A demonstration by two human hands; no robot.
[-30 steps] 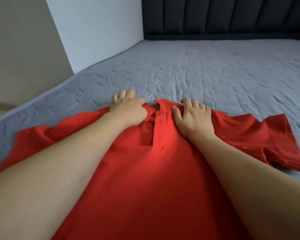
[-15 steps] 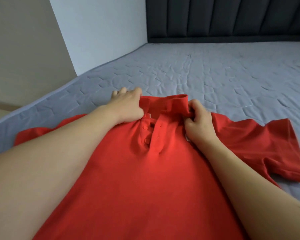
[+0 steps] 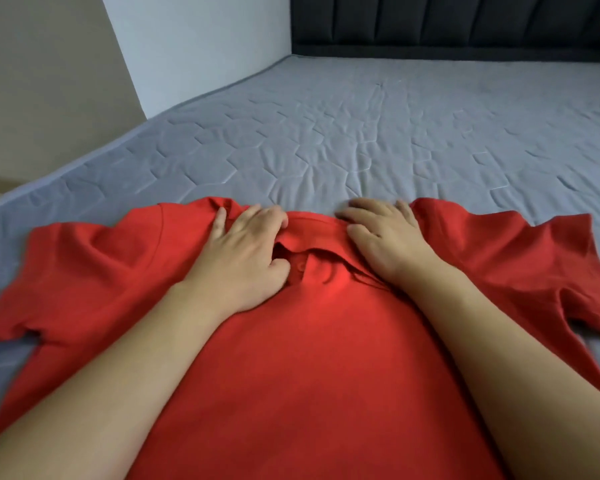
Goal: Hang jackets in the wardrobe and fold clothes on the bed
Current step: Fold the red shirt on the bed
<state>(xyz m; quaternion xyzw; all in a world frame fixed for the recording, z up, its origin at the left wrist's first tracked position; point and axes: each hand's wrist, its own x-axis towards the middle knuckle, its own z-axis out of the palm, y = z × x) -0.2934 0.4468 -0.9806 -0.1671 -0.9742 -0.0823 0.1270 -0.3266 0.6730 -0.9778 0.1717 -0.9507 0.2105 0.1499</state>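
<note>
Your left hand [image 3: 245, 252] lies flat on the red polo shirt [image 3: 291, 358], fingers straight and spread, pointing toward 12 o'clock, with the thumb tucked at the edge of the button placket; it grips nothing, only presses the cloth just left of the collar [image 3: 312, 233]. At 9 o'clock from that hand the shirt's left sleeve [image 3: 80, 271] spreads out on the bed [image 3: 361, 133], a little rumpled at its cuff. Between your two hands the collar lies turned down, with one button showing below it. Your right hand [image 3: 385, 237] rests just right of the collar, fingers loosely extended and relaxed toward 11 o'clock, its fingertips reaching the shirt's far edge; it too holds nothing. At 3 o'clock from it the right sleeve [image 3: 534, 265] lies flat with its cuff folded slightly under. The shirt lies front up, its body running down toward 6 o'clock beneath your forearms. The bed wears a grey quilted cover with a stitched pattern and a few creases. At 12 o'clock stands a dark padded headboard [image 3: 465, 26]; at 11 o'clock a pale wall [image 3: 194, 46] meets a beige panel [image 3: 49, 81] at 10 o'clock.
</note>
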